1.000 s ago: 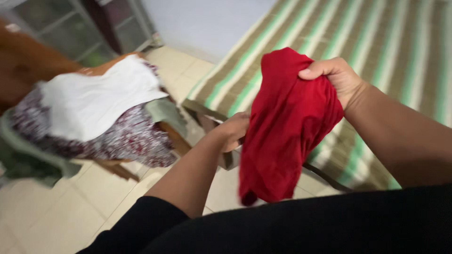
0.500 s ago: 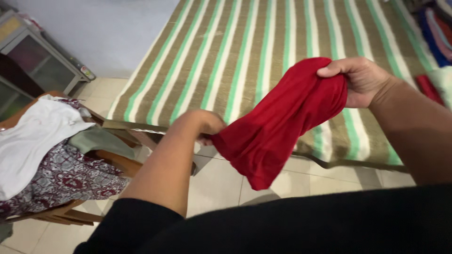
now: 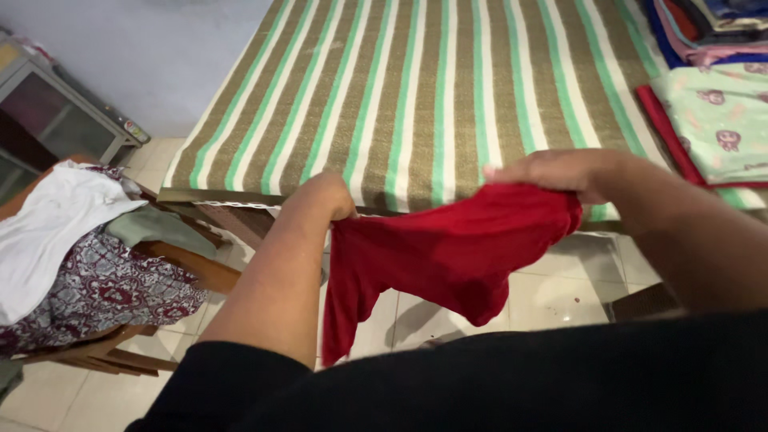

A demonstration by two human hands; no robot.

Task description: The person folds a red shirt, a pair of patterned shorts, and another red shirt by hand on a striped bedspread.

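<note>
Two hands, left hand point(image 3: 330, 194) and right hand point(image 3: 552, 170), each grip the red garment point(image 3: 440, 252), stretched between them at the striped bed's point(image 3: 416, 88) near edge.

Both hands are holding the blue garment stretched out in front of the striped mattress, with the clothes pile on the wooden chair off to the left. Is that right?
Not quite: the garment is red, not blue, as the head view shows. The left hand and right hand do hold it stretched before the striped mattress, clothes pile on the wooden chair at left.
</note>
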